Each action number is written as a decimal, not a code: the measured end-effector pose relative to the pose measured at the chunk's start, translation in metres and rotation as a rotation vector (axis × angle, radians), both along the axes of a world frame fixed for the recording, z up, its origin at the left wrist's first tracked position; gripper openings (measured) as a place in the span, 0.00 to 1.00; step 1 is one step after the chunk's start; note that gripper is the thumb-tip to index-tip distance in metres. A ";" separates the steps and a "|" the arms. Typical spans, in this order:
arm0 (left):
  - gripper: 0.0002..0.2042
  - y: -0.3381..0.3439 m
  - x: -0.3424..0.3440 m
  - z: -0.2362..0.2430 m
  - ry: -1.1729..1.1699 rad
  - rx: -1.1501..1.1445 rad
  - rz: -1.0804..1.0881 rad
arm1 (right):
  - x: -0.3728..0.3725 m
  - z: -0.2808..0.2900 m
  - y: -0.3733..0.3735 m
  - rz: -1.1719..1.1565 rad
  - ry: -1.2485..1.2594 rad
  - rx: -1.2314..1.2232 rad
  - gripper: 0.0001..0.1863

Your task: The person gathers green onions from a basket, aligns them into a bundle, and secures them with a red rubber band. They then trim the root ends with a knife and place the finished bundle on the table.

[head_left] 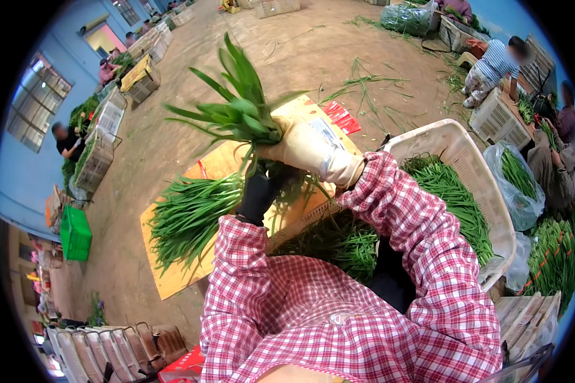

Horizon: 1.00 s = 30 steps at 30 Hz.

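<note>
Below you, a flat yellow board (171, 281) bears slender green stalks (190, 218). Over it, your cream-gloved right hand (297, 145) clasps a broad-leaved green bunch (245, 113), leaves fanning upward; beneath, the grip of your black-gloved left hand (260, 194) cannot be told.

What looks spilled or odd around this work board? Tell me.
Loose green stalks lie scattered on the floor beyond the yellow board, looking like dropped strays. Oddly mismatched too: a cream glove on the right hand, a black glove on the left hand.
</note>
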<state>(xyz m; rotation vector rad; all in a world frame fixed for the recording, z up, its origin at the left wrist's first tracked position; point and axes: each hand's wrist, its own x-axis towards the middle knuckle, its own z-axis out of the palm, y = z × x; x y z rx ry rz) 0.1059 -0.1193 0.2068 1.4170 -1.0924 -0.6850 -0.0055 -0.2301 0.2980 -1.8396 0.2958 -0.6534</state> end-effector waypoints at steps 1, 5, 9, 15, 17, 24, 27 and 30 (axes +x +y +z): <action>0.16 0.001 -0.004 -0.004 -0.001 -0.013 0.024 | 0.003 0.000 -0.001 -0.009 0.035 -0.003 0.19; 0.18 0.003 -0.002 -0.007 0.016 -0.050 -0.014 | -0.005 0.013 0.003 0.078 -0.004 0.095 0.19; 0.17 0.006 -0.002 -0.002 0.058 -0.035 -0.041 | -0.005 0.014 0.002 0.025 -0.047 -0.021 0.18; 0.21 0.006 0.004 -0.005 0.115 -0.060 -0.035 | 0.008 0.003 -0.005 0.025 -0.067 0.015 0.18; 0.22 0.008 0.001 -0.006 0.108 -0.063 -0.053 | 0.003 0.013 -0.003 0.030 -0.107 0.008 0.19; 0.19 0.007 0.002 -0.006 -0.294 -0.128 0.018 | 0.004 0.009 -0.009 -0.051 -0.049 -0.097 0.17; 0.18 0.010 -0.002 0.003 0.151 -0.012 -0.145 | -0.004 0.024 0.004 0.051 0.181 -0.028 0.22; 0.14 0.019 -0.010 0.003 0.205 -0.088 -0.091 | -0.015 0.057 0.026 0.266 0.195 -0.093 0.22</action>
